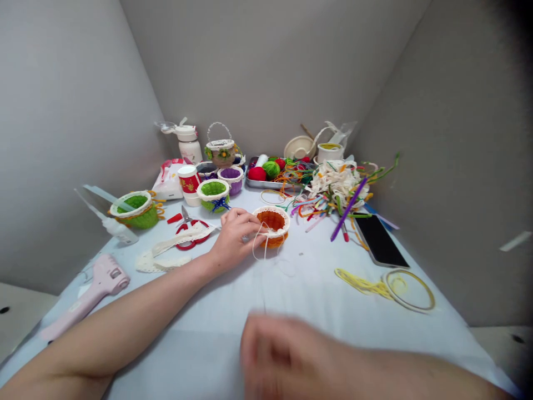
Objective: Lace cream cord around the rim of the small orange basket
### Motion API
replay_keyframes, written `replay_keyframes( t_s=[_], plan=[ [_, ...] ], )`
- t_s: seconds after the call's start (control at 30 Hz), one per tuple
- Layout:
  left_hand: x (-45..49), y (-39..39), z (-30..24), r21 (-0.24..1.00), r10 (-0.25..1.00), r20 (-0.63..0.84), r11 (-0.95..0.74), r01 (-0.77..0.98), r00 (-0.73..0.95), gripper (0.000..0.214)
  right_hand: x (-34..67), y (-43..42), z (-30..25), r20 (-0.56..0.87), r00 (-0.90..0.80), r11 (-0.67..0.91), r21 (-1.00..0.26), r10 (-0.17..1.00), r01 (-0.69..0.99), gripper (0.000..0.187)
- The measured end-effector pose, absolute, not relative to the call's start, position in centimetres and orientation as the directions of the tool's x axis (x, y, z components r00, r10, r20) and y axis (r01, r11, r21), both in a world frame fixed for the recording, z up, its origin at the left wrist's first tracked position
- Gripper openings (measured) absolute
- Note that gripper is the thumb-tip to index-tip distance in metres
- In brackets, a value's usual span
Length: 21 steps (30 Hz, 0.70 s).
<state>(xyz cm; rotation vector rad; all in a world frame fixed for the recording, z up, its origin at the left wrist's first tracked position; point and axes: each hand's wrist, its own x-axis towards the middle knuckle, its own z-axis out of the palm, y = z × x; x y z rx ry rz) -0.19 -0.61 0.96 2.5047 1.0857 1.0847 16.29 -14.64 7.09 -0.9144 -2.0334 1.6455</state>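
Observation:
My left hand (235, 230) reaches across the pale table, its fingers pinched against the side of a small orange basket (271, 225) with a white lace rim. A thin white thread (260, 250) loops down from the basket by my fingertips. My right hand (287, 358) is close to the camera at the bottom of the view, smeared by motion, and its fingers cannot be made out. A strip of white lace (166, 253) lies left of my left hand, across red scissors (189, 233).
Green baskets (135, 210) (213, 194), a purple basket (231, 179), a handled basket (220, 151), a tray of yarn balls (266, 169), a pile of pipe cleaners (337, 191), a phone (380, 240), a yellow ring (410, 289), a pink glue gun (89, 294).

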Motion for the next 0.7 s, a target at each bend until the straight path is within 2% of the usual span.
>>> replay_keyframes(
  t_s=[0.07, 0.13, 0.2, 0.23, 0.27, 0.3, 0.37, 0.4, 0.43, 0.47, 0.53, 0.6, 0.63, 0.7],
  plan=[
    [-0.1, -0.7, 1.0, 0.44, 0.694, 0.552, -0.713, 0.546, 0.463, 0.009, 16.8, -11.5, 5.8, -0.181, -0.453, -0.049, -0.957, 0.873, 0.287, 0.013],
    [-0.1, -0.8, 1.1, 0.434, 0.692, 0.553, -0.715, 0.548, 0.464, 0.009, 17.2, -9.1, 4.4, -0.198, -0.265, -0.099, -0.934, 0.944, 0.343, 0.007],
    [-0.1, -0.8, 1.1, 0.427, 0.693, 0.552, -0.713, 0.556, 0.465, 0.01, 17.6, -8.3, 3.8, -0.178, -0.209, -0.077, -0.906, 0.962, 0.416, 0.009],
    [-0.1, -0.7, 1.1, 0.425, 0.692, 0.55, -0.714, 0.557, 0.467, 0.01, 17.8, -8.5, 4.0, -0.192, -0.242, -0.069, -0.896, 0.951, 0.439, 0.01],
    [-0.2, -0.7, 1.1, 0.424, 0.691, 0.549, -0.716, 0.555, 0.471, 0.01, 17.9, -9.0, 4.4, -0.24, -0.337, -0.069, -0.891, 0.91, 0.449, 0.012],
    [-0.2, -0.7, 1.1, 0.425, 0.689, 0.548, -0.718, 0.551, 0.474, 0.01, 18.0, -9.9, 5.1, -0.314, -0.478, -0.075, -0.888, 0.82, 0.453, 0.013],
    [-0.3, -0.6, 1.1, 0.433, 0.689, 0.545, -0.72, 0.542, 0.479, 0.01, 18.0, -11.6, 6.5, -0.438, -0.717, -0.069, -0.873, 0.542, 0.482, 0.016],
    [-0.3, -0.6, 1.1, 0.439, 0.692, 0.543, -0.717, 0.541, 0.477, 0.01, 17.9, -12.3, 7.0, -0.471, -0.75, -0.035, -0.856, 0.464, 0.515, 0.017],
    [-0.3, -0.6, 1.0, 0.443, 0.696, 0.541, -0.713, 0.543, 0.473, 0.011, 17.8, -12.7, 7.2, -0.489, -0.726, 0.02, -0.823, 0.484, 0.568, 0.018],
    [-0.3, -0.7, 1.0, 0.445, 0.7, 0.539, -0.709, 0.548, 0.469, 0.012, 17.7, -12.7, 7.1, -0.479, -0.648, 0.081, -0.765, 0.592, 0.639, 0.019],
    [-0.3, -0.7, 1.1, 0.441, 0.704, 0.535, -0.704, 0.557, 0.467, 0.014, 17.7, -11.9, 6.0, -0.335, -0.416, 0.149, -0.601, 0.845, 0.785, 0.022],
    [-0.3, -0.8, 1.1, 0.434, 0.7, 0.537, -0.708, 0.557, 0.471, 0.014, 17.8, -10.4, 4.3, -0.179, -0.283, 0.156, -0.512, 0.942, 0.845, 0.026],
    [-0.3, -0.9, 1.1, 0.433, 0.699, 0.538, -0.709, 0.557, 0.472, 0.014, 18.0, -9.5, 3.4, -0.145, -0.265, 0.151, -0.531, 0.953, 0.834, 0.027],
    [-0.3, -0.9, 1.1, 0.434, 0.699, 0.538, -0.709, 0.556, 0.471, 0.013, 18.2, -8.0, 2.0, -0.158, -0.27, 0.104, -0.656, 0.95, 0.748, 0.029]
  ],
)
